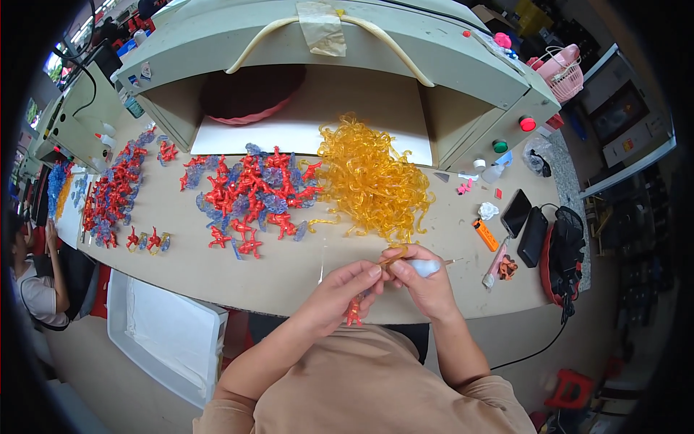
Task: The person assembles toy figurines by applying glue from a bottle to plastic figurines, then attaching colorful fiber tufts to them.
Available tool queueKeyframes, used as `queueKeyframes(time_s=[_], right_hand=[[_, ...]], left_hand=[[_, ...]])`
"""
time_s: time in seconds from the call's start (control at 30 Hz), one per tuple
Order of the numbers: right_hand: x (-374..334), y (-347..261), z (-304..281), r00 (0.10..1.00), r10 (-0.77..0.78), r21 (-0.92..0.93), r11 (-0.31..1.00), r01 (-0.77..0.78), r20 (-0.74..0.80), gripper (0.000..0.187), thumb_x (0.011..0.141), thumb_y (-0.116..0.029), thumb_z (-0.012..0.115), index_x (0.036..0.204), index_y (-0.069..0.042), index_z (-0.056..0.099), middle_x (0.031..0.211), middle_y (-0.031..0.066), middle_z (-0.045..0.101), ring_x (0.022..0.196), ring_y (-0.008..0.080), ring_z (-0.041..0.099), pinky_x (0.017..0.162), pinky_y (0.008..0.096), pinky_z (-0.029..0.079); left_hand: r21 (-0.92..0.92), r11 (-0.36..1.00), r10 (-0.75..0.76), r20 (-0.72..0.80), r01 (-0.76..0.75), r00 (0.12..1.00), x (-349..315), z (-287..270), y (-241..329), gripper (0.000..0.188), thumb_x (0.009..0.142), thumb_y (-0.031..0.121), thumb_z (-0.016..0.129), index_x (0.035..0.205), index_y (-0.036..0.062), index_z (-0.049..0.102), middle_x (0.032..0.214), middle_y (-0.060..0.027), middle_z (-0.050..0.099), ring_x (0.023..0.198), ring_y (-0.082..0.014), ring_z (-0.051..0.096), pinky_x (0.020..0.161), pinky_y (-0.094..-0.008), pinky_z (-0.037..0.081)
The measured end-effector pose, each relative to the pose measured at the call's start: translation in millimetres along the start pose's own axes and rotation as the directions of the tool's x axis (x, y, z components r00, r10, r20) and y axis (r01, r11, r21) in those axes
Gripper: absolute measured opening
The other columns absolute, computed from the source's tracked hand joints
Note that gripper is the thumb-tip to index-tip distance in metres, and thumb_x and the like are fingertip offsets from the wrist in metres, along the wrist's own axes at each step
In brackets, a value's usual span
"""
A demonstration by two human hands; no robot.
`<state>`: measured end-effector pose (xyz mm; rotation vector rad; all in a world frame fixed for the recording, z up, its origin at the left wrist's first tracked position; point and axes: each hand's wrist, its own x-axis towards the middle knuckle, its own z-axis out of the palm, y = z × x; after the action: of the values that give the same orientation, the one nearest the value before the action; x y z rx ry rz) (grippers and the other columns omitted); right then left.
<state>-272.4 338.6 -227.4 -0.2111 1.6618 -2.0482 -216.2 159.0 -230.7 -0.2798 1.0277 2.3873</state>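
Held piece: a small red plastic figure (pixel 353 312) hangs at the desk's near edge, pinched in the left hand (pixel 340 293), fingers closed on it.
Second piece: a thin curled amber translucent plastic strip (pixel 394 254), just at one o'clock of the figure, where both hands meet.
Right hand (pixel 426 282): fingers closed around a small white squeeze tube (pixel 425 267), its tip pointing to three o'clock.
Amber heap: a tangled pile of amber translucent strips (pixel 372 181) at twelve o'clock, well apart.
Red-blue spread: red figures and pale blue translucent parts (pixel 249 192) at eleven o'clock.
Desk (pixel 289 271): beige; an orange lighter (pixel 486 234) and a black phone (pixel 516 213) lie out at two o'clock.
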Motion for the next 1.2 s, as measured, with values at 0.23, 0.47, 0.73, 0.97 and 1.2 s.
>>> queueKeyframes(time_s=[0.23,0.47,0.73,0.97,1.2], right_hand=[[6.3,4.9,-1.1,0.991,0.053,-0.050,0.998,-0.048,0.123,0.014,0.094,-0.012,0.060,0.104,-0.003,0.064,0.093,0.0057,0.065,0.078,0.0084,0.057,0.063,0.0224,0.044],[4.6,-11.0,-2.8,1.000,-0.021,0.037,0.999,0.022,-0.023,0.012,0.093,-0.007,0.058,0.104,-0.002,0.058,0.097,0.0124,0.065,0.079,0.0131,0.061,0.065,0.0250,0.048],[2.4,5.7,11.9,1.000,0.009,0.005,1.000,-0.009,-0.012,0.016,0.091,-0.003,0.060,0.106,0.001,0.059,0.099,0.0120,0.066,0.082,0.0124,0.061,0.071,0.0266,0.050],[-1.1,14.4,29.2,1.000,0.009,0.031,0.999,-0.008,-0.016,0.019,0.091,-0.006,0.063,0.109,-0.001,0.062,0.102,0.0067,0.067,0.082,0.0085,0.060,0.070,0.0230,0.049],[1.1,17.6,21.7,0.996,-0.010,0.040,0.999,0.014,-0.091,0.020,0.090,-0.007,0.064,0.110,-0.002,0.062,0.097,0.0040,0.068,0.078,0.0060,0.057,0.069,0.0211,0.048]], left_hand=[[-0.210,0.969,-0.100,0.163,0.133,0.982,-0.5,-8.4,-4.0,0.033,0.102,0.037,0.044,0.104,0.0053,0.055,0.074,-0.0023,0.046,0.057,-0.0110,0.040,0.047,-0.0237,0.031],[-0.544,0.832,0.050,-0.122,-0.109,0.991,-4.1,-26.2,-12.2,0.035,0.101,0.030,0.046,0.123,0.0034,0.051,0.108,-0.0108,0.059,0.097,-0.0212,0.058,0.079,-0.0322,0.050],[-0.466,0.859,0.149,-0.166,-0.211,0.975,-9.5,-17.4,-6.9,0.034,0.100,0.025,0.049,0.130,0.0080,0.046,0.117,-0.0097,0.057,0.109,-0.0227,0.055,0.088,-0.0324,0.049],[-0.277,0.931,0.198,-0.164,-0.238,0.966,-9.4,-26.5,-20.0,0.040,0.101,0.033,0.047,0.132,0.0067,0.046,0.117,-0.0077,0.057,0.103,-0.0191,0.057,0.080,-0.0298,0.049],[-0.478,0.867,0.152,-0.013,-0.140,0.988,-18.4,-18.7,-3.7,0.044,0.101,0.021,0.048,0.140,0.0039,0.039,0.126,-0.0108,0.052,0.102,-0.0222,0.059,0.079,-0.0321,0.052]])
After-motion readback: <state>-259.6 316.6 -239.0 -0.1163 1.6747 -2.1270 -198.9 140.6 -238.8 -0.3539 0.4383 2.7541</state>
